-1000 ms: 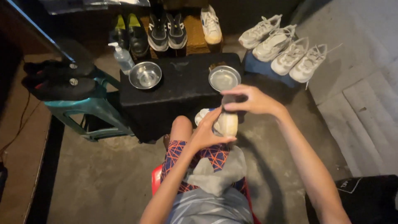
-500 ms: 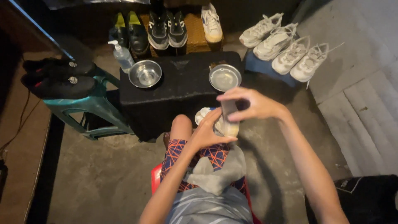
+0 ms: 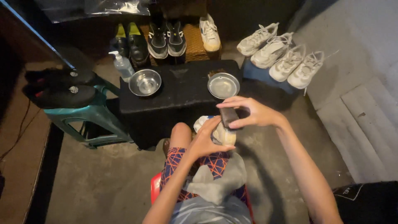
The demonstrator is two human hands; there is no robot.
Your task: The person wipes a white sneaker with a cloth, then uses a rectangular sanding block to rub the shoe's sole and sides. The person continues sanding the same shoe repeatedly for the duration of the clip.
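Brush (image 3: pixel 229 115) now lower on shoe (image 3: pixel 219 133) vs 1 s ago; right hand (image 3: pixel 253 112) grips brush, left hand (image 3: pixel 206 139) holds shoe, just below table (image 3: pixel 182 89) w/ bowls.

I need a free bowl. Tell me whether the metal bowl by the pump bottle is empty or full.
Cannot tell for sure: the bowl sits upright on the black table and holds nothing solid, but its shiny bottom could be bare or under clear liquid.

Two bowls (image 3: pixel 144 82) at eleven and twelve o'clock — shiny, smooth metal. The low table (image 3: pixel 182 97) is draped in matt black cloth; the floor (image 3: pixel 103 178) — rough concrete.
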